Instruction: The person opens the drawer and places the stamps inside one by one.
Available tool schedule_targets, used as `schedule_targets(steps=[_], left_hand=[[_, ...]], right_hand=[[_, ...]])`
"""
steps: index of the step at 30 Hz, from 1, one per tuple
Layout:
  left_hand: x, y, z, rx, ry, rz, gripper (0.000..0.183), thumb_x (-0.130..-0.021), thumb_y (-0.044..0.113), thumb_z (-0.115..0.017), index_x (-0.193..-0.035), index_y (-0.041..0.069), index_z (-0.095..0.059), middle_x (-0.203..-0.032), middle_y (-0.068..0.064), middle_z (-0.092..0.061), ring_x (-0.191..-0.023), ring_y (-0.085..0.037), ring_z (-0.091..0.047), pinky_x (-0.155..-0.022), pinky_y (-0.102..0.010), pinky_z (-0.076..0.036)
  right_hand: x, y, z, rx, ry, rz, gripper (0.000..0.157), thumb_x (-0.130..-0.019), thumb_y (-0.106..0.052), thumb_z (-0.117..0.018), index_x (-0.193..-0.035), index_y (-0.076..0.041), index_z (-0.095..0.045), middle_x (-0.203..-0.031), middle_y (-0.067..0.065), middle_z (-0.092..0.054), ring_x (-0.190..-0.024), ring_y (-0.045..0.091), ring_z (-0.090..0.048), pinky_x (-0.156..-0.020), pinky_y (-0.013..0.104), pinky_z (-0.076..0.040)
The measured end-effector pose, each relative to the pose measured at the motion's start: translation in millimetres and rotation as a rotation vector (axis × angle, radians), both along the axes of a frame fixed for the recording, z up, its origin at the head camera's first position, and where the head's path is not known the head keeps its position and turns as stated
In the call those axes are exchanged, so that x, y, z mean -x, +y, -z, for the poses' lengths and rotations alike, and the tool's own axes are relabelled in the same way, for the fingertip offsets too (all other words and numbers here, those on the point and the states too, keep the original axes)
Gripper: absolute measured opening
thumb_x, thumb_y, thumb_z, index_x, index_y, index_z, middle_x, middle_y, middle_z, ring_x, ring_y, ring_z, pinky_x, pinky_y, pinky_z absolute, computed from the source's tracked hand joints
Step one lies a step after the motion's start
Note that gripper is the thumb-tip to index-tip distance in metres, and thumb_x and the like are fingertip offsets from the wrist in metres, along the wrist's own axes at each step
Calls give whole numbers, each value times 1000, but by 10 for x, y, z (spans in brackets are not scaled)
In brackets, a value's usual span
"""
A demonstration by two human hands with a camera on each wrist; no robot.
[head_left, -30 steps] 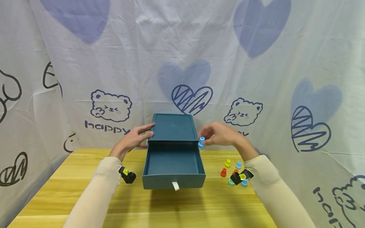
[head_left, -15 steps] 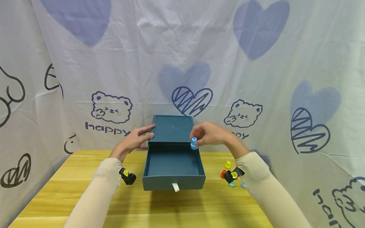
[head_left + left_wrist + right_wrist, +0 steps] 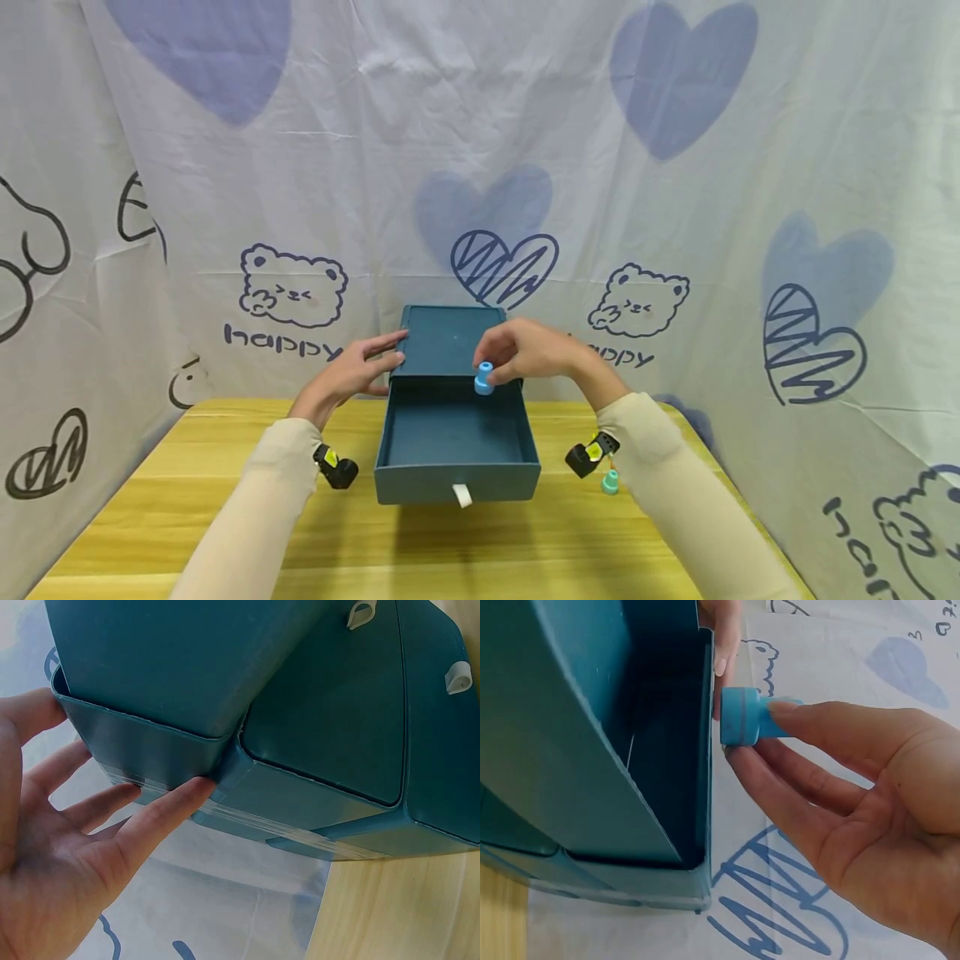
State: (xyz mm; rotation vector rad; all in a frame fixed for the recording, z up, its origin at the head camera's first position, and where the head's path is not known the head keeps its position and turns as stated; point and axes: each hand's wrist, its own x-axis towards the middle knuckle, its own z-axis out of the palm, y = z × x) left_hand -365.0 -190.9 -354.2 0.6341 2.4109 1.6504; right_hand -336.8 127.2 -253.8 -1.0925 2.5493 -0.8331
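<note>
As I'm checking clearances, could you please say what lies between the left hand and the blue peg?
In the head view, the teal cabinet top lies between the left hand and the blue peg.

Counter point(image 3: 187, 500): yours is yellowish wood grain, spreading below both your hands and out past them to either side.
Drawer unit point(image 3: 450, 342): teal, standing between your left hand point(image 3: 348, 373) and right hand point(image 3: 528, 350), one drawer jutting toward you above the wood.
Mint-green peg point(image 3: 611, 483): upright, nearer you than your right hand, just beside that wrist.
Orange sliver point(image 3: 612, 465): just behind the peg, too covered to identify.
</note>
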Motion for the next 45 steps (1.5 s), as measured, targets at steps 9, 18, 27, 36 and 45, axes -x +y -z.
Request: schedule_targets(steps=[9, 18, 27, 36, 45], left_hand=[[-11, -1, -3, -2, 1, -5, 64, -109, 30, -52, -165, 12, -26, -173, -20, -16, -152, -49, -31, -104, -56, -55], [-10, 9, 9, -2, -6, -23, 64, -109, 30, -52, -165, 12, -26, -173, -20, -16, -152, -50, -31, -104, -59, -53], [-10, 19, 14, 2, -5, -30, 64, -109, 30, -52, -165, 13, -27, -173, -19, -16, -152, -50, -31, -103, -57, -55], [-8, 27, 11, 10, 2, -27, 63, -109, 32, -52, -165, 14, -28, -173, -18, -18, -152, -49, -33, -103, -56, -55], [-22, 35, -11, 15, -3, -35, 63, -109, 31, -52, -164, 15, -28, -173, -19, -18, -152, -49, -32, -103, -56, -55]], right_hand=[[73, -122, 64, 51, -38, -15, 23, -91, -6, -77, -113, -3, -73, -110, 10, -77, -97, 17, -72, -90, 31, -63], [101, -265, 62, 42, -52, -65, 22, -91, -5, -77, -113, -1, -73, -110, 11, -76, -95, 17, -71, -92, 31, -63], [142, -365, 109, 46, -94, -126, 24, -91, -2, -76, -114, 2, -72, -110, 13, -76, -95, 15, -72, -92, 30, -63], [151, -450, 156, 4, -73, -145, 22, -89, -5, -79, -111, -4, -75, -109, 10, -78, -96, 13, -73, -91, 27, -62], [145, -545, 177, -42, -36, -166, 21, -89, -7, -81, -110, -5, -77, -106, 8, -80, -95, 11, -75, -90, 25, -62]])
